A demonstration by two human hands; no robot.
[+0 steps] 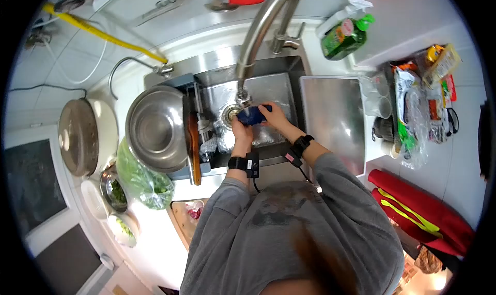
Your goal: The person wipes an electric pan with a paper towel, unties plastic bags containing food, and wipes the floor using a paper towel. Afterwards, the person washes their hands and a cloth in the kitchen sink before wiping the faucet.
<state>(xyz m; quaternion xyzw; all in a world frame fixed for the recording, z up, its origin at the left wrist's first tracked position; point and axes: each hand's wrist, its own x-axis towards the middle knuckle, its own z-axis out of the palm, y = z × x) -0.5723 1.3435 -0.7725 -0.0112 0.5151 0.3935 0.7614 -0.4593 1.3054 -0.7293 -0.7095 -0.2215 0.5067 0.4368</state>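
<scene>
My left hand [243, 131] and my right hand [276, 115] are both closed on a dark blue object [251, 115], perhaps a small bowl or cup; its exact kind is hard to make out. The left hand grips its near left side, while the right hand has its right end. They hold it inside the steel sink [276, 88], just below the mouth of the tall faucet [249, 52]. The sink's drain [230, 114] lies beside the object on the left. Black bands with small boxes are strapped around both wrists.
Left of the basin sit a large steel bowl [155, 127], a wooden-handled tool [194, 150] and a bag of greens [139, 173]. A steel board [333, 119] lies at right, with a green soap bottle [345, 38] behind it and packaged goods [418, 109] farther right.
</scene>
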